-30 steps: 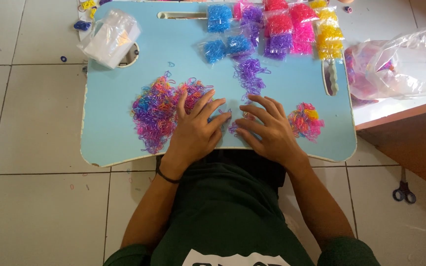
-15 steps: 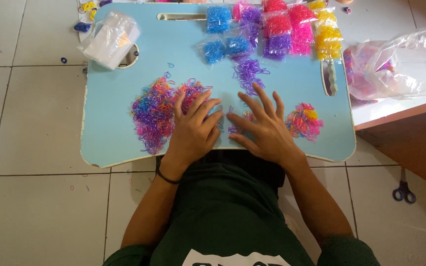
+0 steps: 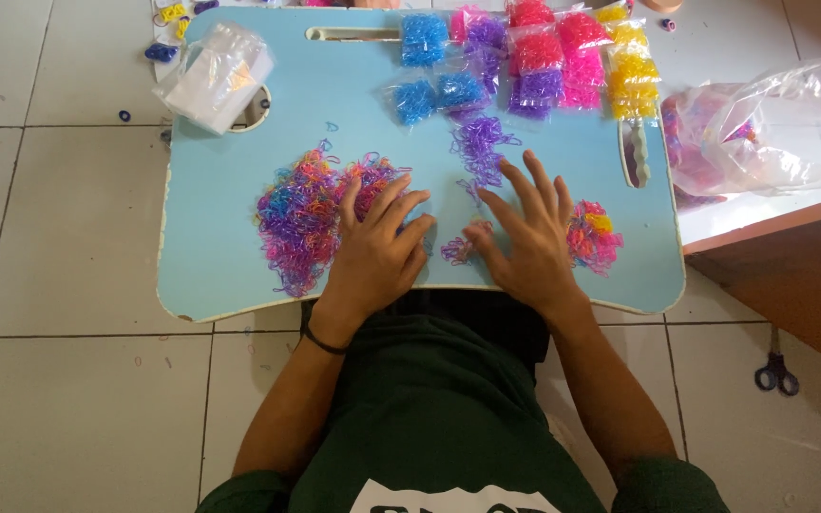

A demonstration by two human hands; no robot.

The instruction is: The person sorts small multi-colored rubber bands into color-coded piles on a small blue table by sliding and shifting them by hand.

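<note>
Both hands (image 3: pixel 377 252) (image 3: pixel 525 242) flat, fingers spread

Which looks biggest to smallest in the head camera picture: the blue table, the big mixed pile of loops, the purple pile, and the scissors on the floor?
1. blue table
2. big mixed pile of loops, by the left hand
3. purple pile, above the right hand
4. scissors, though lying lower on the floor, so farther from the camera

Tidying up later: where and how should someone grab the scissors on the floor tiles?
Take the scissors by the dark finger loops at their lower end, probably from above: they lie flat on the floor, blades pointing away toward the wooden furniture.
</note>
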